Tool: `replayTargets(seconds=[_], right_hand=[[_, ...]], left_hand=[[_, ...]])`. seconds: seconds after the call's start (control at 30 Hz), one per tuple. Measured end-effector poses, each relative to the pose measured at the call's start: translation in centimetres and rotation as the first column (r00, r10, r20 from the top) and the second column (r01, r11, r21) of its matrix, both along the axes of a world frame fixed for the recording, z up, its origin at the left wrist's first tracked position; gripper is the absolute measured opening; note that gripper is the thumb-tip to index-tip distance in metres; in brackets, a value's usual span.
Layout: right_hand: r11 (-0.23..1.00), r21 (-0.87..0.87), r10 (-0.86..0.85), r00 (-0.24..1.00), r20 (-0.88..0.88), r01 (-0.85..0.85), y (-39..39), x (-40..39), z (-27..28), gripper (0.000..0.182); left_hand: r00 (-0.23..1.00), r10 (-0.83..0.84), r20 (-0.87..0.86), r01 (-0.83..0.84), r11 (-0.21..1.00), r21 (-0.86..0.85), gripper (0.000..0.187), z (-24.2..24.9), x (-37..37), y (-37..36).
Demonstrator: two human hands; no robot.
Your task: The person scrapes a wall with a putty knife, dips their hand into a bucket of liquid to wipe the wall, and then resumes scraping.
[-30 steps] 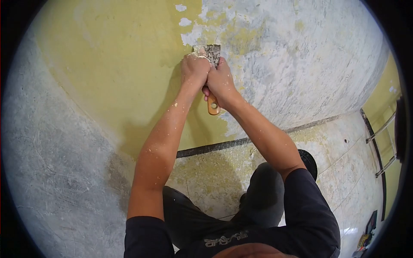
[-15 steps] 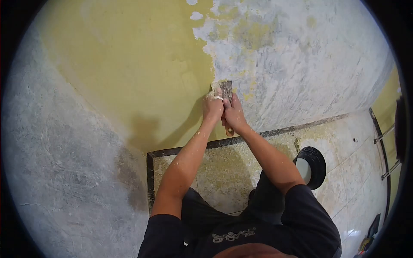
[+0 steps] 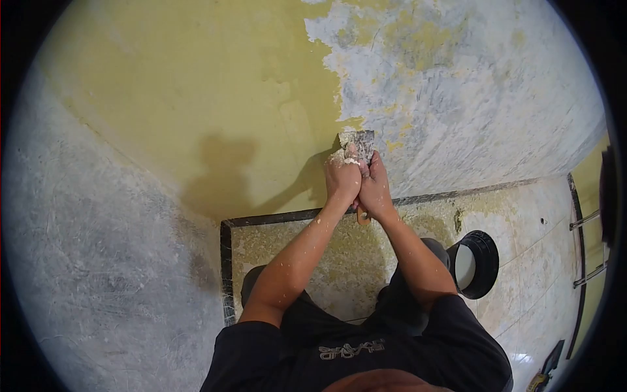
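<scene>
Both of my hands grip one putty knife (image 3: 367, 139), its wide, paint-crusted blade pressed to the wall near the ragged edge of the yellow paint (image 3: 261, 98). My left hand (image 3: 342, 178) is closed on it from the left, with pale paint scraps stuck on the fingers. On the right, my right hand (image 3: 375, 188) wraps round the handle, whose orange-brown end (image 3: 363, 216) shows below. Right of the blade the wall is scraped to a grey-white surface (image 3: 444, 111) with yellow patches. Paint flecks dot both forearms.
A black bucket (image 3: 488, 261) with pale liquid stands on the tiled floor by my knee. Paint flakes (image 3: 346, 261) cover the floor below the wall. A dark-bladed tool (image 3: 547, 369) lies at lower right. A grey wall (image 3: 111, 248) meets the yellow one at left.
My hands and the putty knife have moved down along the wall, still together. The whole view has shifted slightly. My grip looks the same.
</scene>
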State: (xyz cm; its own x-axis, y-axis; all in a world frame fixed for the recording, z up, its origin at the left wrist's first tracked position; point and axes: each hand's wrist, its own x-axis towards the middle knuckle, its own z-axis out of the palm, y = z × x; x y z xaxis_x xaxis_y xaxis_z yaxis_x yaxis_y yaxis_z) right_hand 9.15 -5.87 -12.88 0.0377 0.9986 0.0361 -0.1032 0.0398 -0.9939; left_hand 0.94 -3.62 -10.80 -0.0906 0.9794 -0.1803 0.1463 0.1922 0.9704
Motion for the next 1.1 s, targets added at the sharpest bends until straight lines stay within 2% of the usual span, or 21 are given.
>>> replayTargets(seconds=[0.07,0.1,0.17,0.2,0.27,0.3,0.37,0.5,0.57,0.63,0.7,0.73,0.8,0.9,0.93,1.1], right_hand=[[0.973,0.215,-0.111,0.987,0.12,0.083,0.4,-0.4,-0.5,0.022],[0.974,0.209,-0.111,0.986,0.123,0.083,1.2,-0.4,-1.4,0.022],[0.872,0.465,-0.239,0.962,0.134,0.152,2.4,-0.5,-3.9,0.021],[0.874,0.459,-0.243,0.961,0.132,0.158,2.6,-0.3,-4.1,0.021],[0.932,0.337,-0.188,0.974,0.127,0.136,2.7,0.0,-4.2,0.02],[0.933,0.332,-0.19,0.974,0.125,0.14,2.5,0.1,-3.8,0.02],[0.954,0.277,-0.151,0.981,0.122,0.112,2.4,0.5,-2.8,0.019],[0.934,0.334,-0.167,0.981,0.095,0.126,2.9,0.5,-3.2,0.02],[0.91,0.399,-0.194,0.965,0.178,0.109,3.1,0.7,-2.9,0.019],[0.918,0.378,-0.19,0.97,0.153,0.121,3.5,0.7,-1.3,0.019],[0.915,0.384,-0.189,0.974,0.126,0.128,3.9,0.7,-0.7,0.019],[0.908,0.401,-0.188,0.972,0.139,0.118,4.0,0.8,-1.1,0.02],[0.905,0.41,-0.189,0.971,0.15,0.113,3.6,0.9,-2.7,0.02],[0.908,0.38,-0.236,0.966,0.11,0.178,2.7,0.9,-4.5,0.021],[0.931,0.324,-0.21,0.972,0.107,0.166,2.6,1.1,-4.5,0.021],[0.966,0.209,-0.165,0.986,0.035,0.154,2.2,0.9,-2.8,0.023]], left_hand=[[0.989,0.118,-0.086,-0.09,0.958,0.272,0.045,-1.5,0.3,0.7],[0.99,0.117,-0.085,-0.09,0.96,0.266,0.045,-1.8,0.5,1.1],[0.984,0.146,-0.104,-0.101,0.932,0.349,0.04,-2.4,0.4,1.3],[0.984,0.141,-0.109,-0.095,0.934,0.345,0.04,-1.9,0.3,1.3],[0.999,0.02,-0.05,-0.014,0.991,0.135,0.037,-0.4,0.1,1.0],[0.998,0.018,-0.053,-0.011,0.991,0.13,0.037,-0.7,0.4,1.2],[0.988,0.154,-0.023,-0.143,0.953,0.267,0.034,-1.5,1.2,1.6],[0.995,0.103,0.0,-0.101,0.98,0.174,0.033,0.2,1.2,1.0],[0.987,0.162,0.018,-0.158,0.927,0.341,0.035,0.1,1.4,1.3],[0.994,0.111,-0.005,-0.103,0.93,0.352,0.034,-0.1,1.3,1.9],[0.983,0.181,-0.017,-0.148,0.854,0.499,0.031,-0.2,1.5,2.9],[0.982,0.186,-0.012,-0.155,0.852,0.501,0.031,-0.2,1.6,2.8],[0.986,0.164,-0.043,-0.141,0.934,0.328,0.027,-0.4,1.7,1.9],[0.985,0.126,-0.117,-0.08,0.939,0.334,0.034,-1.7,1.9,1.3],[0.985,0.046,-0.166,-0.01,0.978,0.21,0.034,-1.5,1.5,1.6],[0.989,0.056,-0.135,-0.028,0.979,0.203,0.033,-0.6,1.6,1.6]])
